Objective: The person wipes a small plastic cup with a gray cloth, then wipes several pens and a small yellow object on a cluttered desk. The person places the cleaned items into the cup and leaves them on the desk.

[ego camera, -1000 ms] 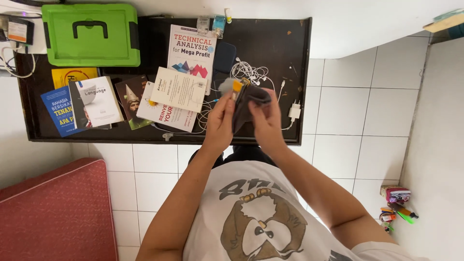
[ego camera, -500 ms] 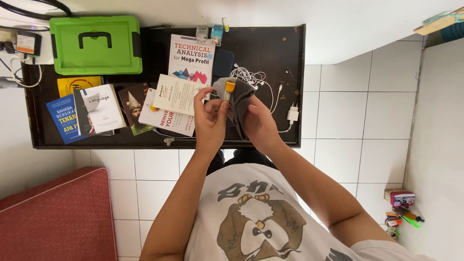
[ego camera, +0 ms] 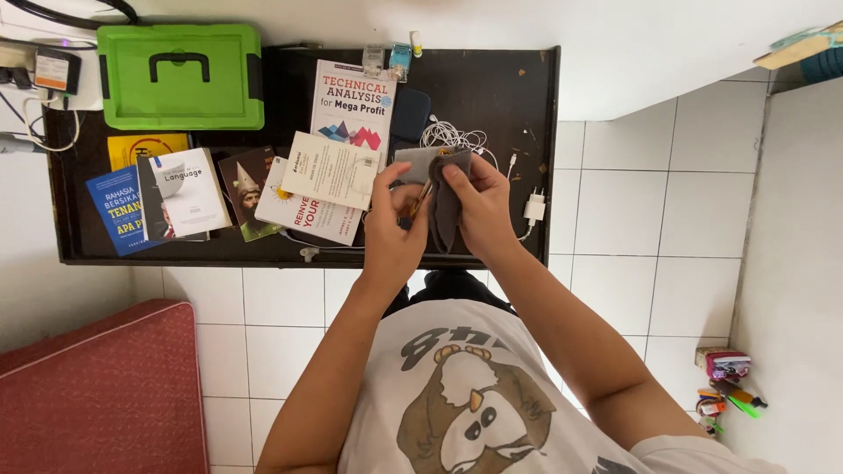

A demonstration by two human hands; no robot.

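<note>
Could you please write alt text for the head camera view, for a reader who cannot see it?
Seen from above, a person's left hand holds a small orange-capped object while the right hand presses a grey cloth around it, over a dark table with books, white earphones and a green case.

floor (ego camera: 641,219): white square tiles, evenly lit | tabletop (ego camera: 492,88): dark, scuffed, against the far white wall (ego camera: 632,44) | red cushion (ego camera: 97,386): near left on the floor | white wall (ego camera: 790,263): right side
</note>
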